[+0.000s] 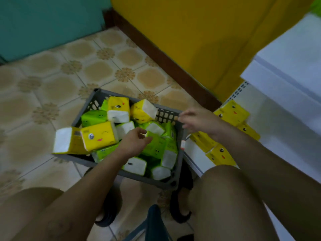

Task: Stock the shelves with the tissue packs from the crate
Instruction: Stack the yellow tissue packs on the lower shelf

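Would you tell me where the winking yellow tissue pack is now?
In the head view, the winking yellow pack lies at the left side of the crate, just left of the left hand.

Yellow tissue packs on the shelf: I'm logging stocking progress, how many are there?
4 yellow packs on the shelf: farthest back; just right of that; a third by the crate; a fourth nearest the camera. The right arm may hide more.
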Demonstrator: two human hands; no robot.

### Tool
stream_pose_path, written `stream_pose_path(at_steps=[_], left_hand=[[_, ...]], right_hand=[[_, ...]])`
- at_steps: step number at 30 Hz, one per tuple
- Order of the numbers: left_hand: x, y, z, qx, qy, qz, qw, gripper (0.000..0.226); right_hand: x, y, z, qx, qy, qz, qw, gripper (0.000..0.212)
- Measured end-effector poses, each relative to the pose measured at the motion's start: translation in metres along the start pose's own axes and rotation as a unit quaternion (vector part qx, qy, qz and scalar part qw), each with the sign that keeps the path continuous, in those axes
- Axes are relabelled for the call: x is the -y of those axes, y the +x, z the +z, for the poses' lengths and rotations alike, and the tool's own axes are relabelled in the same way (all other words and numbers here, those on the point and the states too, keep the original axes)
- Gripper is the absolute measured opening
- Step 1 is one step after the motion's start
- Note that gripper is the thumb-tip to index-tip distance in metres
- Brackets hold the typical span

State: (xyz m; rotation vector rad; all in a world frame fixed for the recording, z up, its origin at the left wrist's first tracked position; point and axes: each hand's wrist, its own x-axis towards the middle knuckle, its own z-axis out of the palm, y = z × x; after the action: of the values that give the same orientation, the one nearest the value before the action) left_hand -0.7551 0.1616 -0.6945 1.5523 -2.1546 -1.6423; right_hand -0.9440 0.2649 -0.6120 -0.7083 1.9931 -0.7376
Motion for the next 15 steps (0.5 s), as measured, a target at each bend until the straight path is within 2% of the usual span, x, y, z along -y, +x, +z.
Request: stream_pose_path(at_steps=[3,5,7,8,12,15], left_hand=[[0.016,0.0,-0.026,-0.045,0.053,-0.016,0.997,0.04],[0.032,0.002,-0.046,-0.073,0.081,-0.042,0.993,0.046],[0.047,0.008,-0.067,-0.105,0.1,-0.068,0.987,0.051],[0.054,0.011,-0.077,-0.125,0.1,-0.086,0.983,0.055],[0.078,0.026,-0.103,-0.207,0.061,-0.171,0.961,0.071],[0.091,0.027,-0.104,-0.222,0.025,-0.208,0.952,0.067]], right_hand=[[0.048,0.007,0.053,0.017,-0.071,-0.071,0.995,0.031],[0.055,0.017,0.093,0.043,-0.084,-0.064,0.993,0.033],[0.051,0.026,0.128,0.065,-0.099,-0.053,0.992,0.025],[0.05,0.029,0.141,0.075,-0.118,-0.051,0.989,0.022],[0.047,0.048,0.177,0.119,-0.141,-0.045,0.982,0.034],[0.049,0.073,0.198,0.143,-0.128,-0.032,0.981,0.029]])
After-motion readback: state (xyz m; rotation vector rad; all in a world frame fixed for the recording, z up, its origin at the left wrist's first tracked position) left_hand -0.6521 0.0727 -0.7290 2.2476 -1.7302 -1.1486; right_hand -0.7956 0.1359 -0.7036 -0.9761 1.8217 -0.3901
